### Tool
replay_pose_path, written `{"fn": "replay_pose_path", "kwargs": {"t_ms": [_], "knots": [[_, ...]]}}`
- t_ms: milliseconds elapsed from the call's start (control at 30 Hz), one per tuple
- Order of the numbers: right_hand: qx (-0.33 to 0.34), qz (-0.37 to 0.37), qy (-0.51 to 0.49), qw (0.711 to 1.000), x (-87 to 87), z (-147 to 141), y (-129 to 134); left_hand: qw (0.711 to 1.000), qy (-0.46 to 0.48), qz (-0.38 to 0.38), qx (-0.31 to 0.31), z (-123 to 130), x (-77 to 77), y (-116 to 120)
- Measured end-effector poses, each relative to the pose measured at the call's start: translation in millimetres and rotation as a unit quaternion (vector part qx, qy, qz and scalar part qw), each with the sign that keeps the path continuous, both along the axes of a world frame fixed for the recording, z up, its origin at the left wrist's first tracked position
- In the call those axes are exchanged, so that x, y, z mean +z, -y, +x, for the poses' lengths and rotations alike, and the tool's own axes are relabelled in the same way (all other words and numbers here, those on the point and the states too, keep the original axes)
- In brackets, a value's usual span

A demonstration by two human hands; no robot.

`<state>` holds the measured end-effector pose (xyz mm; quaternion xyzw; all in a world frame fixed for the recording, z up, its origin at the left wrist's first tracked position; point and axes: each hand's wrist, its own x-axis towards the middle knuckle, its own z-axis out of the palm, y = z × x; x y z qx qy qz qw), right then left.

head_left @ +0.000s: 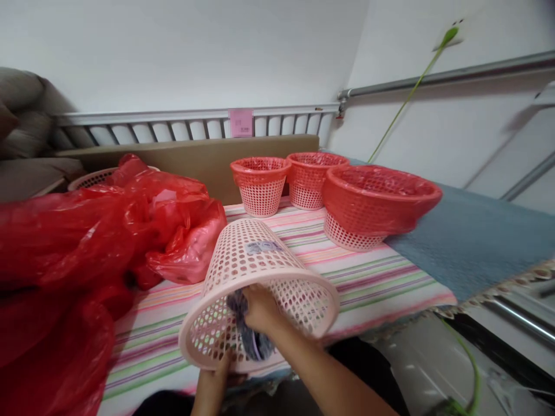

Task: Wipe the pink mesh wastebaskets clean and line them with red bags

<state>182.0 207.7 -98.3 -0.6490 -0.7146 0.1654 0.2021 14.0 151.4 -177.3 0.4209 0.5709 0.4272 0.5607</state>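
A pale pink perforated basket (251, 260) lies tilted on its side on the striped cloth (364, 289), its mouth facing me and a small label on its wall. Inside the mouth, my right hand (260, 309) is closed on a dark grey-blue cloth (254, 341), which hangs against the inner wall. My left hand (223, 370) grips the basket's lower rim from below; part of its fingers is hidden behind the rim.
Three baskets lined with red bags, one (262, 190) at centre back, another (307, 193) beside it, a larger one (353, 231) at right. Red plastic bags (99, 231) heap on the left. A radiator (151, 133) runs behind.
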Motion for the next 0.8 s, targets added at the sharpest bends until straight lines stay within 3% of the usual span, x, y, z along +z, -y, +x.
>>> {"fn": "replay_pose_path", "kwargs": {"t_ms": [100, 167, 300, 433, 567, 667, 800], "knots": [[0.024, 0.024, 0.008, 0.999, -12.0, -2, 66, 1.0, 0.0, 0.029, -0.002, 2, 2.0, 0], [0.02, 0.02, -0.01, 1.0, -18.8, -2, 97, 1.0, 0.0, 0.03, -0.006, 1, 6.3, -1], [0.011, 0.013, -0.028, 0.999, -20.7, -4, 114, 0.999, -0.004, 0.044, -0.01, -9, 21.1, -7], [0.008, -0.015, -0.012, 1.0, -16.5, -7, 100, 0.993, -0.058, 0.107, -0.009, -26, 38.0, -20], [-0.017, -0.009, -0.01, 1.0, -15.1, -17, 75, 0.982, -0.096, 0.16, -0.021, -31, 39.7, -26], [-0.007, 0.028, -0.01, 1.0, -13.7, -21, 46, 0.986, -0.079, 0.142, -0.023, -30, 33.8, -26], [-0.007, 0.042, -0.021, 0.999, -11.2, -15, -8, 0.992, -0.058, 0.087, -0.074, -32, 29.0, -26]]}}
